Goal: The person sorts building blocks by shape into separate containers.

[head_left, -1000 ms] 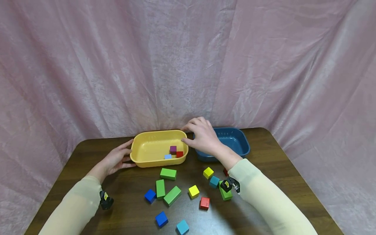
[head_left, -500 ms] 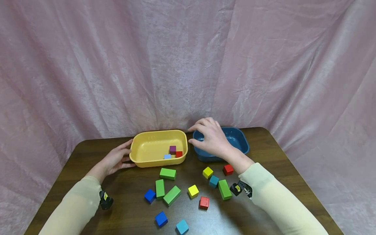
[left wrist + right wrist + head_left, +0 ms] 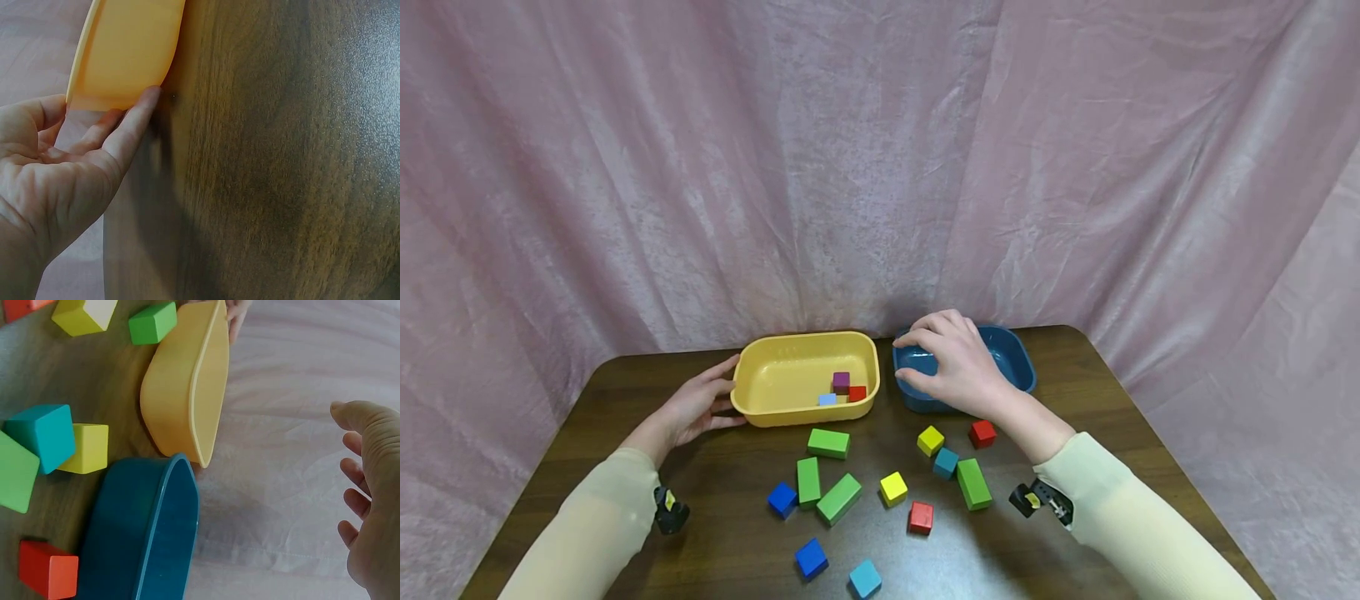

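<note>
At its left end, the yellow plastic tub (image 3: 760, 375) meets my left hand (image 3: 700, 404). The left wrist view shows that hand's thumb at the rim and its extended fingers (image 3: 134, 122) against the end wall. Inside the tub lie a purple block (image 3: 841, 382), a red block (image 3: 857, 393) and a light blue block (image 3: 827, 400). My right hand (image 3: 958, 362) hovers above the blue plastic tub (image 3: 1018, 367), thumb and fingers spread apart with nothing between them. It covers part of that tub in the head view.
In front of the tubs, blocks lie scattered on the brown wooden table (image 3: 715, 517): several green ones (image 3: 829, 443), two yellow (image 3: 893, 489), two red (image 3: 921, 517), two dark blue (image 3: 812, 559) and two teal (image 3: 866, 579). A pink curtain (image 3: 880, 167) hangs behind the table.
My right hand has moved right, from the yellow tub's right end to over the blue tub. A red block that its sleeve covered now shows. The left hand stays at the yellow tub.
</note>
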`<state>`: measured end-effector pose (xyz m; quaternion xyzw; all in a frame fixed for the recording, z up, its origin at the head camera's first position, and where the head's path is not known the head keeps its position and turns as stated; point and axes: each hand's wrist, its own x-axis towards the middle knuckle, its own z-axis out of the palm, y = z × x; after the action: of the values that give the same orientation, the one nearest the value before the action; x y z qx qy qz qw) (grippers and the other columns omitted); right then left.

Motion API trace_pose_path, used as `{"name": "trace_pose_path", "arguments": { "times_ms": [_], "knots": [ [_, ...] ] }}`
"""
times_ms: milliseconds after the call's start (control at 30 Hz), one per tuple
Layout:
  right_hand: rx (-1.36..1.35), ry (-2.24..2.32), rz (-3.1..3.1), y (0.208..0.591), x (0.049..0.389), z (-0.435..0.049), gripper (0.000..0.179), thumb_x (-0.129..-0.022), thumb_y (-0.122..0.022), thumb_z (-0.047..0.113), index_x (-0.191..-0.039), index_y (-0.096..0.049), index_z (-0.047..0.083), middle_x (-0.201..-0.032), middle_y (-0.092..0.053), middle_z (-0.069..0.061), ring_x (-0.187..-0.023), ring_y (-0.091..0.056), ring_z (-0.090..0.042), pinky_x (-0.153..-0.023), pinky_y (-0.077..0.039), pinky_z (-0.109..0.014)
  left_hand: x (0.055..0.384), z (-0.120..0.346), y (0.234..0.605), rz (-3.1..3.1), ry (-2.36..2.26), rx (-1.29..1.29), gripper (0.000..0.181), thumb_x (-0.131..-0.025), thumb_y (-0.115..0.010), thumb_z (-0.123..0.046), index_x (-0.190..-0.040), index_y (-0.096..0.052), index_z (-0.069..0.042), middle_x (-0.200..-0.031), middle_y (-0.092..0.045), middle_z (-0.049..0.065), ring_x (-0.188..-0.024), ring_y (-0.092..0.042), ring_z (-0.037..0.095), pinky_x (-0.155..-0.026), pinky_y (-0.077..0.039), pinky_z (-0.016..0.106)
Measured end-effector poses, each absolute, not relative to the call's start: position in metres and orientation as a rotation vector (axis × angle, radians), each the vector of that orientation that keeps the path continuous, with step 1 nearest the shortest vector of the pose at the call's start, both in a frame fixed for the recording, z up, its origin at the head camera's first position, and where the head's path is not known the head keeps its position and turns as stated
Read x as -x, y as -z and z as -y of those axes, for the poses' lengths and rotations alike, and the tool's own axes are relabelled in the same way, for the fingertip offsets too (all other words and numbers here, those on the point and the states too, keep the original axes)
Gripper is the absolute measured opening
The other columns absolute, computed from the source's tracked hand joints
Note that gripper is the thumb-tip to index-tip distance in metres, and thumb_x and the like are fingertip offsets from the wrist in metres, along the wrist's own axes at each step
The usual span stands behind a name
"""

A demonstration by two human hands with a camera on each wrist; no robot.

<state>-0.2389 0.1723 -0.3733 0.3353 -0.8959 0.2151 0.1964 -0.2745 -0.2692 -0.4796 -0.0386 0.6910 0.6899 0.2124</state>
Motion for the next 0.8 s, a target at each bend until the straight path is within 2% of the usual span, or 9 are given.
{"name": "trace_pose_path", "arguments": {
  "times_ms": [800],
  "knots": [
    [-0.997, -0.598, 2.522, 0.393, 0.201, -0.203, 0.037, -0.084, -0.084, 0.039, -0.117, -0.075, 0.025, -0.119, -0.063, 0.005, -0.118, -0.049, -0.019, -0.097, -0.041, -0.047, 0.271, 0.268, 0.48, -1.902, -1.933, 0.105, 0.065, -0.111, -0.041, -0.017, -0.166, -0.009, -0.028, -0.161, -0.024, 0.025, -0.122, -0.06, 0.035, -0.101, -0.049, 0.059]
  ]
}}
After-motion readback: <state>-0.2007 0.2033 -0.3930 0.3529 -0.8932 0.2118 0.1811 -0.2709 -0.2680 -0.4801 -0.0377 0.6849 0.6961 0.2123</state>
